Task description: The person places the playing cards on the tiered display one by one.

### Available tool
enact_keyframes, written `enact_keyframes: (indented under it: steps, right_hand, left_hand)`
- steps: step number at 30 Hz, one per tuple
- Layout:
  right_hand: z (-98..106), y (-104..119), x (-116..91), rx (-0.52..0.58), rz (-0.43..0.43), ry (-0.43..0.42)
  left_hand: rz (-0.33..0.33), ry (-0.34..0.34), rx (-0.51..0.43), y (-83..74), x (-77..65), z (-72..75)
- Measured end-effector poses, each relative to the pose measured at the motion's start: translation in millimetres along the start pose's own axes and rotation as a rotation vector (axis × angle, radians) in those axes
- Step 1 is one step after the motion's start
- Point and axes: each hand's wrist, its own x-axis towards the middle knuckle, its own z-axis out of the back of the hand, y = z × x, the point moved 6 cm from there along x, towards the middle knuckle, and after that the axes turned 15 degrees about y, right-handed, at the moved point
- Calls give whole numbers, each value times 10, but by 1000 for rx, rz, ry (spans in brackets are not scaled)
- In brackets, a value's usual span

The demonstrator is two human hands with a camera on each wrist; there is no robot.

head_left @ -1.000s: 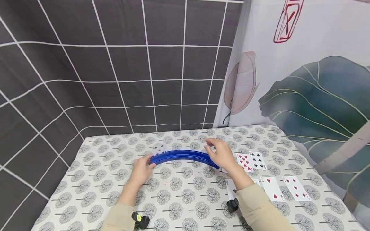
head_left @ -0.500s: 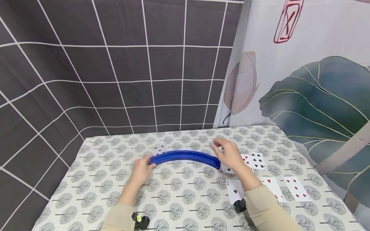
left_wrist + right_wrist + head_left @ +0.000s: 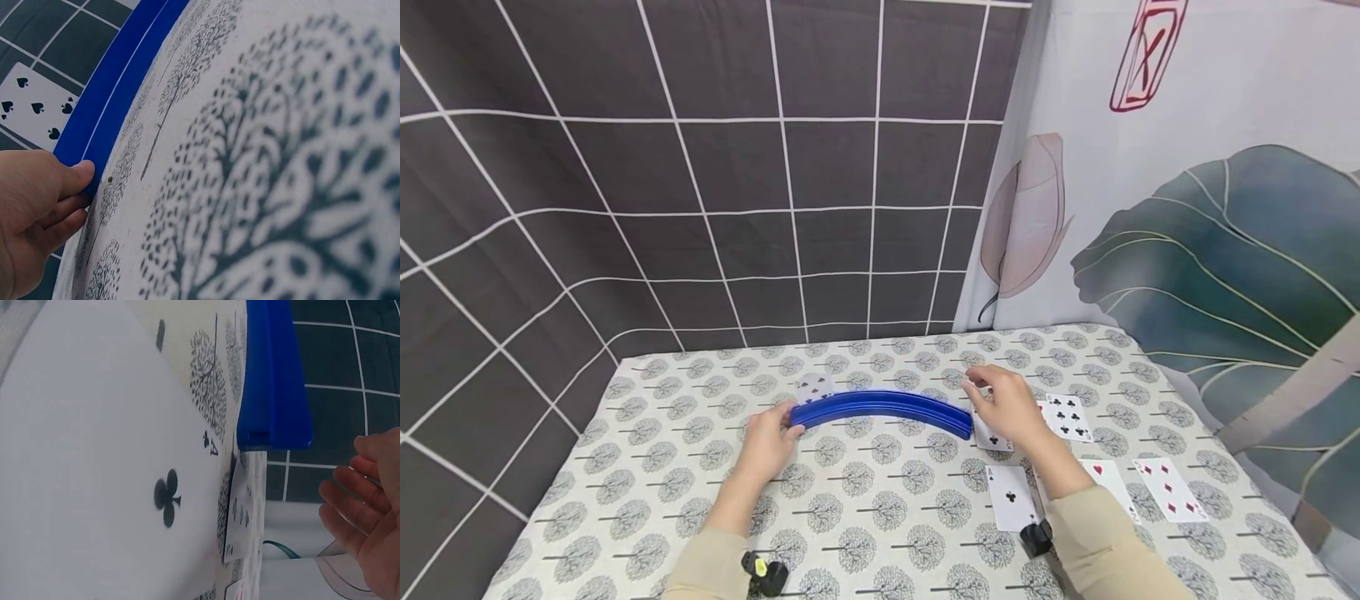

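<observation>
A blue curved playing-card holder (image 3: 880,404) lies across the tree-print tablecloth. My left hand (image 3: 767,442) pinches its left end, the thumb on the near face, as the left wrist view shows (image 3: 37,212). A spades playing card (image 3: 815,387) stands upright in the holder beside that hand. Just off the holder's right end is my right hand (image 3: 1006,408), its fingers loosely bent with nothing between them; the right wrist view shows a gap between this hand (image 3: 369,506) and the holder (image 3: 272,381). A clubs card (image 3: 991,439) lies partly hidden beneath the right hand.
Face up on the right of the table lie an ace of clubs (image 3: 1009,498), a six of clubs (image 3: 1070,418), a hearts card (image 3: 1105,482) partly behind the right sleeve, and a five of diamonds (image 3: 1170,490). A dark grid curtain (image 3: 827,167) hangs behind the table.
My right hand has drawn back to the right, away from the holder's right end, uncovering the ace of clubs and part of another clubs card. The left hand and holder stay put.
</observation>
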Motion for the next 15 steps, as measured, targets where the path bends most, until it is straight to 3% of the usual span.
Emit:
enact_keyframes:
  steps: [15]
  right_hand:
    - [45,-169,-163,-33,-63,42]
  left_hand:
    - [-8,3,11,17,18,-12]
